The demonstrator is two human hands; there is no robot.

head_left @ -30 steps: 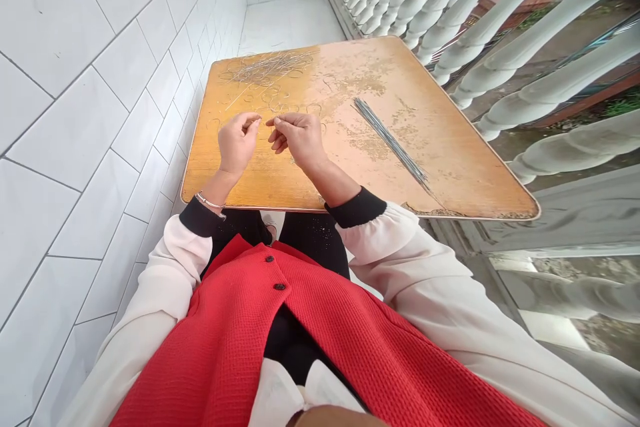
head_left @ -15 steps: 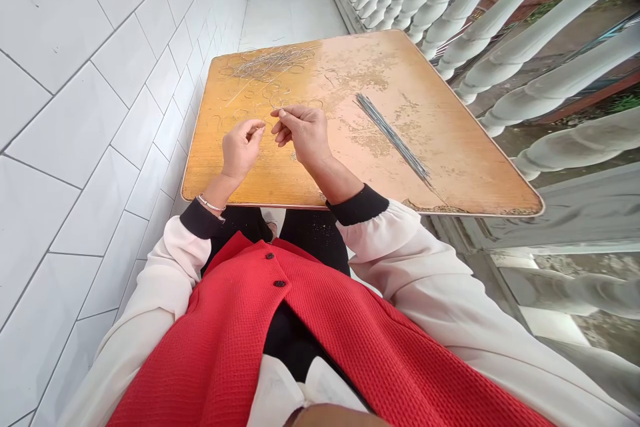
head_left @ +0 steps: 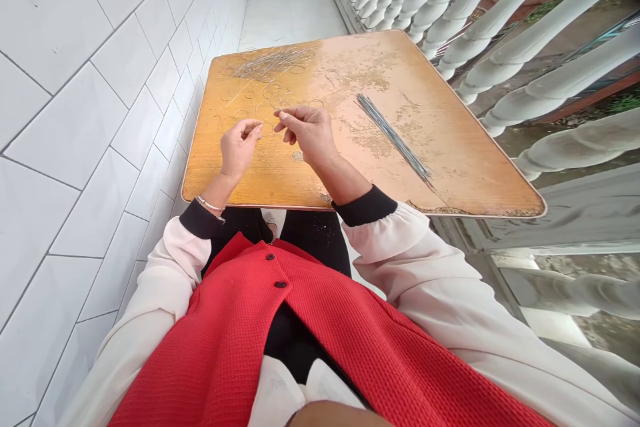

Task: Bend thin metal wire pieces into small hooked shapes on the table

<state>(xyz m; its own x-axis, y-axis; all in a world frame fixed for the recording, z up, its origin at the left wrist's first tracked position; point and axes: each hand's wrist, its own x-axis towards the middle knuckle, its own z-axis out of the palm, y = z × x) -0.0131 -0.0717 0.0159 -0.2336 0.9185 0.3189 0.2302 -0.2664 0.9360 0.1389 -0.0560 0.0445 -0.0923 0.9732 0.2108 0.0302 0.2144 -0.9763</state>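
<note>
Over a worn orange wooden tabletop point(head_left: 440, 160), my left hand point(head_left: 240, 150) and my right hand point(head_left: 310, 135) pinch at something very thin between them, probably a fine wire point(head_left: 267, 130). The fingertips of the two hands stay a little apart. Beyond them lies a tangled heap of thin wire point(head_left: 270, 65), with loose wire loops point(head_left: 265, 105) scattered nearer my hands. To the right of my right hand lies a straight bundle of grey metal rods point(head_left: 395, 140), out of reach of my fingertips.
A white tiled wall point(head_left: 100, 113) runs along the table's left side. A white baluster railing point(head_left: 525, 60) runs along the right, with the ground visible through it. White floor tiles point(head_left: 290, 20) show beyond the table's far edge.
My right hand has shifted slightly rightward, widening the gap between my hands. My left hand and the items on the table look unchanged.
</note>
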